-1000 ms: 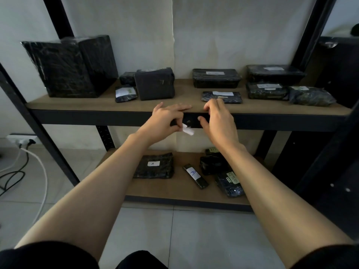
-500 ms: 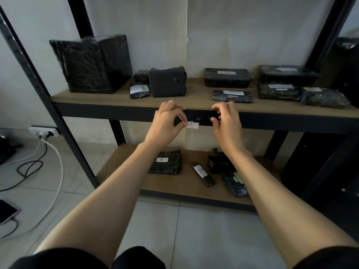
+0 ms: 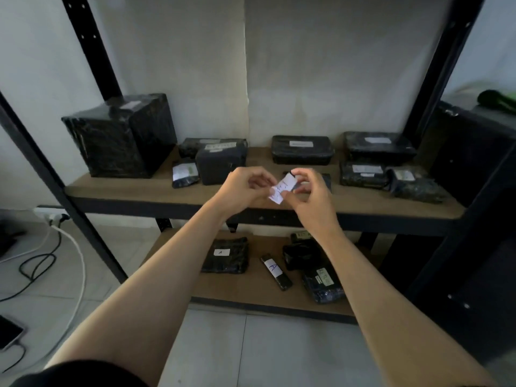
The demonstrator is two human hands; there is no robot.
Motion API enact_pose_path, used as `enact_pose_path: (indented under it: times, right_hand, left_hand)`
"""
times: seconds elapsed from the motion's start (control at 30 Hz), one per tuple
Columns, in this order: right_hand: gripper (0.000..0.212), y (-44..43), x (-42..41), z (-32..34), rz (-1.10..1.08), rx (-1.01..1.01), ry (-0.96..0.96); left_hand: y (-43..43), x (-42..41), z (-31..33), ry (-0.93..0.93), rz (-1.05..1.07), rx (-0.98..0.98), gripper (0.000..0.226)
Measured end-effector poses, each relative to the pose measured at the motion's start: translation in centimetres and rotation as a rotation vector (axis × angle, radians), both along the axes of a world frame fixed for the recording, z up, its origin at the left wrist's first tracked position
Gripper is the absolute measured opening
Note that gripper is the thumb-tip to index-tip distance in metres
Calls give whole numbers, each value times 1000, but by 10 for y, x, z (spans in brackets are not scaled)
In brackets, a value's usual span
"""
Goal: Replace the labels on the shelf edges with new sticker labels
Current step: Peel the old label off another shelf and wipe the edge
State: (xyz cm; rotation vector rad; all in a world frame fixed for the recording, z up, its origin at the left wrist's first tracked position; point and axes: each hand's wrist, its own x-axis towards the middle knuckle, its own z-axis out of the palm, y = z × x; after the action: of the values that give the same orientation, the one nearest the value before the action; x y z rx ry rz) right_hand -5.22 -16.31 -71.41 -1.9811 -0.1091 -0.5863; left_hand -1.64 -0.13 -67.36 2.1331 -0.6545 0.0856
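- Fingers [image 3: 262, 178] of the left hand [image 3: 243, 189] are curled and pinch the left side of a small white sticker label [image 3: 282, 188].
- The right hand [image 3: 311, 199] pinches the right side of the same label, so both hands hold it between them.
- This label is tilted and has some handwritten marks, but I cannot read them.
- It is in the air in front of the upper shelf [image 3: 134, 188], and in the picture it is a little higher than the dark shelf edge [image 3: 139, 203].
- On the upper shelf a big black wrapped box [image 3: 120, 135] stands far left, and several smaller black parcels [image 3: 303, 149] lie to the right of it.
- On the lower shelf [image 3: 251, 291], a flat packet [image 3: 224, 255] with a small white tag lies to the left of a slim black item [image 3: 276, 272] with a white strip.
- On the floor [image 3: 251, 344] at the left, cables [image 3: 69, 247] and a phone [image 3: 8, 332] are lying.
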Motion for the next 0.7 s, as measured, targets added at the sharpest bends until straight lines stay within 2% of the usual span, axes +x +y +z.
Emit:
enact_pose_path:
  times: [0.03,0.17,0.3,0.37,0.5,0.7]
  right_hand:
    - [37,-2,-2,13,0,16,55]
    - [8,-7,-22,75,61,268,227]
    - [5,-10,-54,148,56,280,315]
    - [8,-17,-70,185,17,298,317]
    - [7,-46,-99,259,-91,360,225]
    - [3,-145,-146,340,-272,332,125]
  left_hand:
    - [-1,2,15,64,-12,29,17]
    - [2,-5,78,240,-87,124,24]
    - [2,-31,149,413,-92,105,55]
    - [-5,-45,187,457,-97,86,57]
    - [-38,-74,262,452,-91,21,46]
    - [-152,-121,337,471,-66,-86,44]
